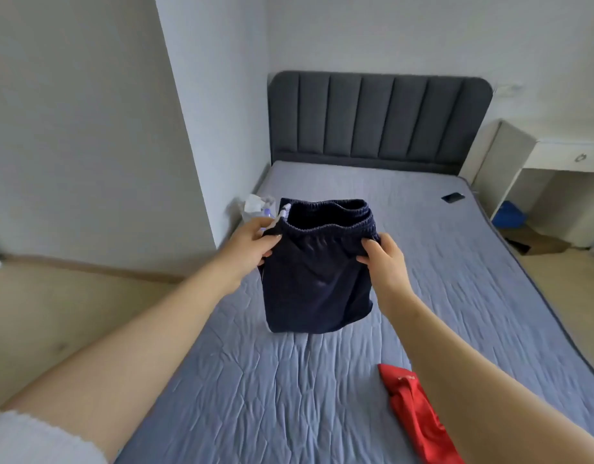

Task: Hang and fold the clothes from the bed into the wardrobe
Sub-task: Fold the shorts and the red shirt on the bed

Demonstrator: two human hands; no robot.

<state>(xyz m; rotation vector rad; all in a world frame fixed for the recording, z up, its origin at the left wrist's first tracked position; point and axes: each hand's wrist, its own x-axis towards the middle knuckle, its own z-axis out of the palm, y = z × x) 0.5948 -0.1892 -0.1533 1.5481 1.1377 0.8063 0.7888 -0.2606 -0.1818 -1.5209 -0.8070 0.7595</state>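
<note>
Navy elastic-waisted fabric shorts (pixel 317 266) hang from fingers of the left hand (pixel 252 244) and right hand (pixel 386 259) pinching the waistband, ready, I judge, for folding flat next.

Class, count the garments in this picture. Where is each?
2: navy shorts held up above the bed; red garment lying on its near right part. Others may be outside the view.

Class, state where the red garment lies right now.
In the head view, the red garment lies low right on the bed, partly hidden by the right forearm.
</note>
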